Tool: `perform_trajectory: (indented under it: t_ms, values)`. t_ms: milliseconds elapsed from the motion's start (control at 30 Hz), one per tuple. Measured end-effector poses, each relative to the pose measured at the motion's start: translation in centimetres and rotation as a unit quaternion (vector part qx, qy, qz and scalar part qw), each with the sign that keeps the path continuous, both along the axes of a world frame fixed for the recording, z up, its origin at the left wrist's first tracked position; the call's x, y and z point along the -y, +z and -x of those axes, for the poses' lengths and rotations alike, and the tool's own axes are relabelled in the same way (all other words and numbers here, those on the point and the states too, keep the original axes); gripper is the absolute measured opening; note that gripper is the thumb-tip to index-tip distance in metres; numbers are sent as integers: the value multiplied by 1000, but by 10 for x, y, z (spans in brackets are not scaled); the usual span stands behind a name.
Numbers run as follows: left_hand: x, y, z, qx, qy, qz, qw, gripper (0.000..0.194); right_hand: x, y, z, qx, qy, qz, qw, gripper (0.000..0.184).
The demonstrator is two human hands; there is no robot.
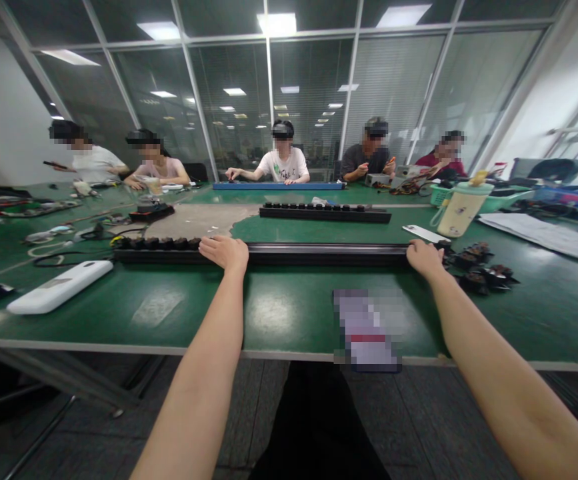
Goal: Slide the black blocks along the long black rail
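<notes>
A long black rail [329,251] lies crosswise on the green table in front of me. Several black block-shaped modules [163,244] sit in a row along its left part, while the right part shows a bare channel. My left hand [226,253] is closed over the rail where the row of modules ends, its fingers pointing left. At the right end, my right hand [425,257] has its fingers curled around the rail. Loose dark modules [489,277] are heaped just beyond that hand. Whatever lies under either palm is hidden.
Behind lies a second black rail [323,213] with modules. A blurred phone [366,330] lies at the front edge, a white device [61,287] at left. A bottle [463,210] and white phone [425,234] are at right. Several people sit opposite, one at a blue bar [279,186].
</notes>
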State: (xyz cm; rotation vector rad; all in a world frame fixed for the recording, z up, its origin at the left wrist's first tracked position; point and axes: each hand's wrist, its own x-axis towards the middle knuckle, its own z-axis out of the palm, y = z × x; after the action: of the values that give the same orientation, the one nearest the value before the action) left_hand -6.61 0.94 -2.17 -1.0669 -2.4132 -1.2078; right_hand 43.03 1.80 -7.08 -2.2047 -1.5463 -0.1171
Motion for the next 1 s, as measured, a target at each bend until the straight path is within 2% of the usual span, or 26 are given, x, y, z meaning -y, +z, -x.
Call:
perform_trajectory:
  t_ms: [1000]
  values:
    - [1,-2,-1,-3,-17,-5,1000,59,-5,0,-1,-50,-13,-4,999,54]
